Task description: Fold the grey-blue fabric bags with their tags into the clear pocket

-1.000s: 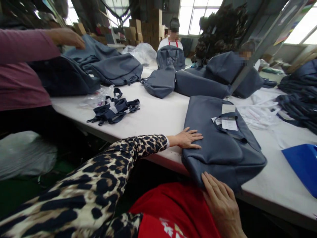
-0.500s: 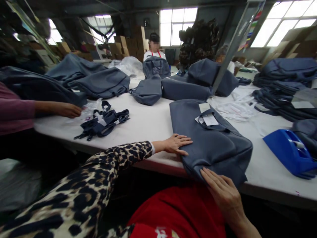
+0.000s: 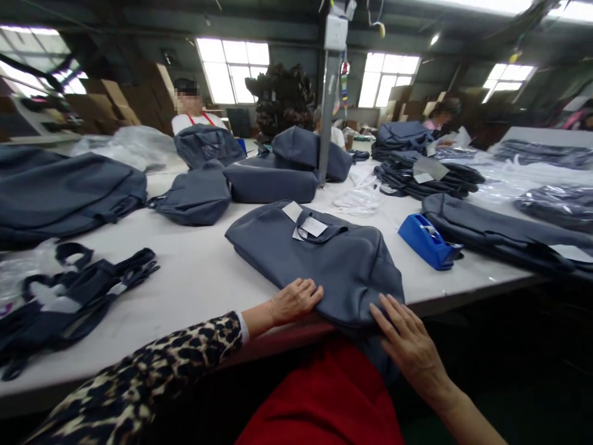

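A dark blue-grey bag (image 3: 324,262) lies on its side at the front edge of the white table. Its handle and white paper tags (image 3: 312,227) face up. My left hand (image 3: 296,301) grips the bag's near left edge, its fingers bent and close together and the thumb hidden. Flat against the near right corner rests my right hand (image 3: 407,340), fingers stretched out. Part of the bag hangs over the table edge in front of a red apron (image 3: 324,402).
A blue tape dispenser (image 3: 428,241) stands right of the bag. Bundled straps (image 3: 78,293) lie at left. More bags (image 3: 273,179) and a metal post (image 3: 330,117) are behind. Folded bags (image 3: 500,235) lie at right. A co-worker (image 3: 197,114) is across the table.
The view has swung right. My left hand has gone from flat and spread to bent around the bag's edge. The bag has turned somewhat on the table. My right hand stays on its corner.
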Demonstrator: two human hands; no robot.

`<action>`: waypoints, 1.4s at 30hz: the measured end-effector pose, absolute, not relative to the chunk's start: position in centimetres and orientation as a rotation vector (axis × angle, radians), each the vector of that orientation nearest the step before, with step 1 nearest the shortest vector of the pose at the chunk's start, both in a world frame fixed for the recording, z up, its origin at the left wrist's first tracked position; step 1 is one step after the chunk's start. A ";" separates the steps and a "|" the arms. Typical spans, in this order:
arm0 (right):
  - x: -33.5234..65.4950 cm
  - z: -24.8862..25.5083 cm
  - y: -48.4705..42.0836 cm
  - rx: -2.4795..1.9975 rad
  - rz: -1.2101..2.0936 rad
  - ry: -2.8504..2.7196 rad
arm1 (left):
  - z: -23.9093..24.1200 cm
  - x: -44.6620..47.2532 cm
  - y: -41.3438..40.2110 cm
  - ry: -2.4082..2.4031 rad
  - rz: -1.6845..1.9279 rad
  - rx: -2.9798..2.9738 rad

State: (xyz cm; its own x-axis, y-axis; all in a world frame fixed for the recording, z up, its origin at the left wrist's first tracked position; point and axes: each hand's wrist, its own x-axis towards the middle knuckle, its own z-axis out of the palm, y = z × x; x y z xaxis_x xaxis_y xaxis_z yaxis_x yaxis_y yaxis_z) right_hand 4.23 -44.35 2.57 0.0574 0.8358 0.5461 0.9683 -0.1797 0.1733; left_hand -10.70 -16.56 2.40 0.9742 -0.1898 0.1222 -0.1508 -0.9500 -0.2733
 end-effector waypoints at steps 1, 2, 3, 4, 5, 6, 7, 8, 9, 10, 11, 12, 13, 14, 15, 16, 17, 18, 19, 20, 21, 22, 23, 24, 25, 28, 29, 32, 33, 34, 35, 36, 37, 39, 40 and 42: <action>3.2 2.4 -43.7 -2.105 -0.832 -1.834 | 2.4 -10.6 -16.6 0.259 -0.229 -2.849; 2.3 2.1 -43.1 -2.106 -0.853 -1.838 | 2.4 -10.5 -16.7 0.271 -0.243 -2.842; 1.7 1.7 -42.4 -2.105 -0.870 -1.839 | 2.4 -10.4 -16.7 0.281 -0.256 -2.834; 1.3 1.2 -41.8 -2.100 -0.888 -1.829 | 2.3 -10.4 -16.7 0.291 -0.266 -2.824; 1.2 0.8 -41.4 -2.093 -0.900 -1.813 | 2.3 -10.4 -16.7 0.296 -0.279 -2.814; 1.3 0.4 -41.1 -2.080 -0.902 -1.797 | 2.2 -10.5 -16.7 0.295 -0.300 -2.804; 1.5 0.2 -41.0 -2.061 -0.894 -1.788 | 2.0 -10.6 -16.6 0.288 -0.326 -2.798; 1.7 0.0 -40.9 -2.043 -0.878 -1.786 | 1.8 -10.6 -16.5 0.279 -0.357 -2.798; 1.9 0.0 -40.9 -2.026 -0.863 -1.785 | 1.6 -10.8 -16.3 0.268 -0.390 -2.803; 2.0 0.1 -40.8 -2.016 -0.855 -1.783 | 1.3 -11.0 -16.0 0.255 -0.424 -2.810; 1.8 0.3 -40.7 -2.009 -0.855 -1.786 | 1.1 -11.4 -15.5 0.243 -0.450 -2.820; 1.3 0.6 -40.4 -2.008 -0.858 -1.798 | 0.8 -11.8 -15.0 0.238 -0.462 -2.834; 0.5 0.9 -40.0 -2.009 -0.867 -1.819 | 0.6 -12.4 -14.4 0.238 -0.464 -2.848; -0.7 1.1 -39.3 -2.012 -0.877 -1.843 | 0.3 -13.2 -13.6 0.241 -0.455 -2.864; -2.0 1.4 -38.4 -2.013 -0.884 -1.868 | 0.2 -14.1 -12.7 0.246 -0.435 -2.884; -3.6 1.6 -37.2 -2.009 -0.882 -1.896 | 0.1 -15.0 -11.6 0.247 -0.402 -2.908; -5.3 1.7 -35.8 -2.002 -0.863 -1.918 | 0.2 -16.1 -10.4 0.235 -0.361 -2.933; -6.9 1.9 -34.3 -1.995 -0.812 -1.954 | 0.5 -17.1 -9.1 0.203 -0.308 -2.963; -8.6 2.1 -32.6 -2.002 -0.718 -2.003 | 0.9 -18.1 -7.7 0.149 -0.237 -3.000; -10.2 2.3 -30.8 -2.038 -0.596 -2.057 | 1.6 -19.0 -6.2 0.083 -0.140 -3.041; -11.6 2.5 -29.1 -2.065 -0.485 -2.111 | 2.4 -19.6 -4.9 0.012 -0.014 -3.082; -12.9 2.8 -27.5 -2.076 -0.409 -2.137 | 3.4 -19.9 -3.7 -0.061 0.124 -3.118; -14.1 3.1 -25.9 -2.084 -0.349 -2.153 | 4.5 -19.9 -2.7 -0.138 0.253 -3.146; -15.2 3.4 -24.5 -2.081 -0.313 -2.158 | 5.4 -19.6 -2.0 -0.225 0.342 -3.171; -16.1 3.6 -23.1 -2.079 -0.284 -2.152 | 6.1 -18.9 -1.7 -0.345 0.350 -3.196; -18.2 4.2 -19.7 -2.115 -0.169 -2.131 | 6.2 -15.4 -2.2 -0.818 0.055 -3.179; -18.7 4.4 -19.0 -2.134 -0.125 -2.125 | 5.5 -14.2 -2.7 -0.945 -0.017 -3.139; -18.9 5.0 -19.1 -2.119 -0.020 -2.145 | 2.6 -11.8 -4.5 -1.127 0.032 -3.056; -18.5 5.3 -20.1 -2.079 -0.013 -2.173 | 1.8 -11.5 -4.9 -1.145 0.063 -3.046; -17.9 5.4 -21.6 -1.994 -0.016 -2.208 | 1.1 -11.4 -5.2 -1.150 0.083 -3.039; -16.9 5.5 -23.6 -1.881 -0.020 -2.226 | 0.6 -11.5 -5.5 -1.146 0.093 -3.033; -15.7 5.5 -25.8 -1.770 -0.035 -2.218 | 0.2 -11.7 -5.6 -1.141 0.093 -3.026; -14.3 5.3 -28.2 -1.526 0.011 -2.145 | 0.0 -11.9 -5.7 -1.140 0.089 -3.017; -11.1 4.3 -32.5 -1.415 0.047 -1.701 | -0.1 -12.2 -5.8 -1.142 0.071 -2.995; -9.5 3.6 -34.2 -1.485 0.020 -1.457 | -0.1 -12.2 -5.8 -1.142 0.060 -2.985; -7.0 1.9 -36.3 -1.687 -0.029 -1.164 | -0.1 -12.2 -6.0 -1.132 0.036 -2.972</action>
